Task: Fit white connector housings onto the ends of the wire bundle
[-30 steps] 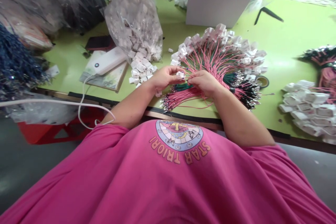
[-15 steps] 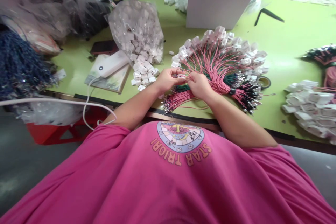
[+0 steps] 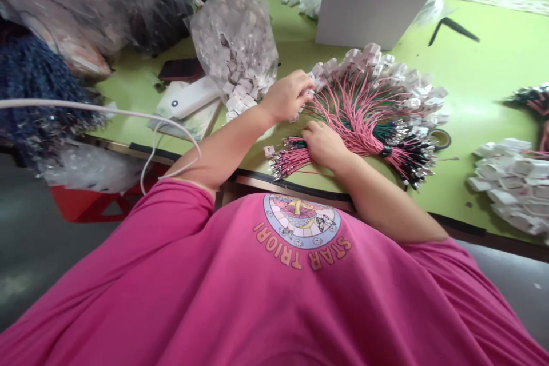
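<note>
My left hand (image 3: 288,96) is closed at the left end of a fan of white plastic connectors (image 3: 372,56), its curled fingertips on a connector there. Pink and green wires (image 3: 349,106) run from these connectors to a dark tie, beyond which the black ends (image 3: 409,166) spread out. Lower down, my right hand (image 3: 325,144) has its fingers curled over the pink wires, partly hiding them. Bare metal terminals (image 3: 281,167) stick out left of that hand. A single loose connector (image 3: 269,151) lies beside them.
A clear bag of white connectors (image 3: 235,40) spills open behind my left hand. Left of it are a white power bank (image 3: 189,98) with a cable and a phone (image 3: 180,69). A grey box (image 3: 364,6), tape roll (image 3: 441,139) and connector pile (image 3: 510,183) stand around.
My hands were together over the wires and have parted. The left hand moved up to the connectors at the fan's left end; the right stays low on the wires. The view shifted slightly.
</note>
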Demonstrator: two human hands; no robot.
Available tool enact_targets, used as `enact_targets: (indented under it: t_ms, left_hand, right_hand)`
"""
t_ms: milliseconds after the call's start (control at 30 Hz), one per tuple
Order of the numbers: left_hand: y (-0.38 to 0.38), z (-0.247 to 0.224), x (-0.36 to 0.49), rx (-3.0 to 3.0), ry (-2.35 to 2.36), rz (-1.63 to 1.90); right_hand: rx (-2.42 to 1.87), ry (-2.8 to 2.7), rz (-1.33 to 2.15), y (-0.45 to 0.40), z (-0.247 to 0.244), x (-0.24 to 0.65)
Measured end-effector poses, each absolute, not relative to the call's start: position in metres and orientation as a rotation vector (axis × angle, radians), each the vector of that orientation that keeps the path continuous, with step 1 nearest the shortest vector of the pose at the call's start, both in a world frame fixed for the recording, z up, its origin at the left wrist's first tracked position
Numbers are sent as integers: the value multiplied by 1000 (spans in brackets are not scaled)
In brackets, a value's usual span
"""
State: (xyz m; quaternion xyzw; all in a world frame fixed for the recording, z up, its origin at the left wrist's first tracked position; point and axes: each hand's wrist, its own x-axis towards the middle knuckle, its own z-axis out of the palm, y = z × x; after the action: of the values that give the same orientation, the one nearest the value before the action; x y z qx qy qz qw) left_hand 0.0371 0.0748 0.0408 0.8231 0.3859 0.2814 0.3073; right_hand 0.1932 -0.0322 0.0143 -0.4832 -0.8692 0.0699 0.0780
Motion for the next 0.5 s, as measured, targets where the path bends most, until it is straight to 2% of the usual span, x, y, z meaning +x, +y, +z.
enact_targets:
  t_ms: [133, 333, 400, 500]
  left_hand:
    - [98, 34, 50, 1929, 1017, 812]
    - [70, 53, 24, 1895, 1083, 850]
    - [45, 57, 0, 2000, 1172, 738]
    - [7, 53, -33, 2131, 1224, 373]
  right_hand:
    - [-1398, -2731, 295, -26, 9, 190]
    - [-1427, -2460, 739, -18, 8, 205]
    - [-1444, -2251, 832, -17, 5, 207]
    - [-1396, -1908, 1055, -16, 3, 206]
